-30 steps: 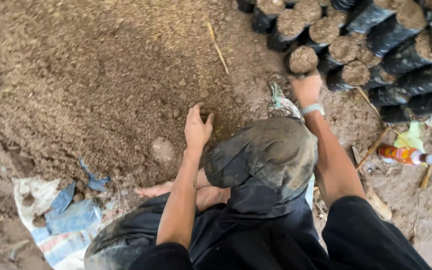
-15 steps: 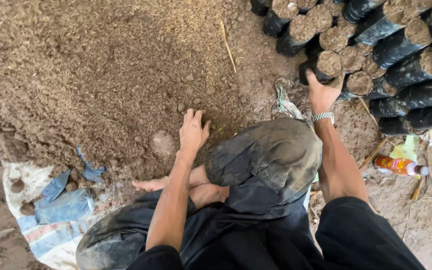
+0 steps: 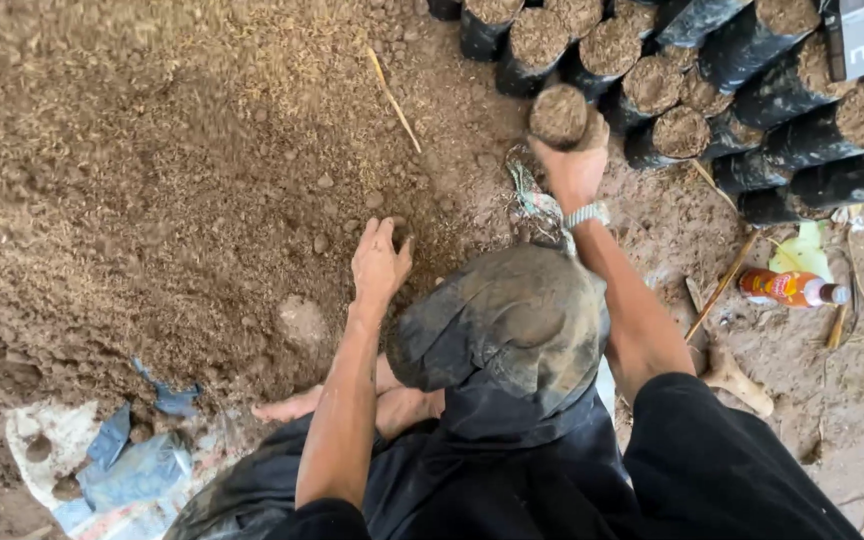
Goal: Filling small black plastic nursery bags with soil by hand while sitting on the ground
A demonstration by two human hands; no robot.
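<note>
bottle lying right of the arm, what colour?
The bottle is orange-red with a pale cap end; head view, lying on dirt.

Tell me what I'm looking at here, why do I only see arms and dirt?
The camera sits on a person's head and looks down, so you see only their own arms and lap. There is no machine, just two bare hands. The left hand rests flat on a big soil heap. The right hand, with a wristband, has its grip on a small black bag filled with soil, beside rows of filled bags just like it. On the ground to the right lies a plastic bottle with reddish contents. A muddy dark cloth lies across the person's lap, and a crumpled sack lies at lower left.
</note>
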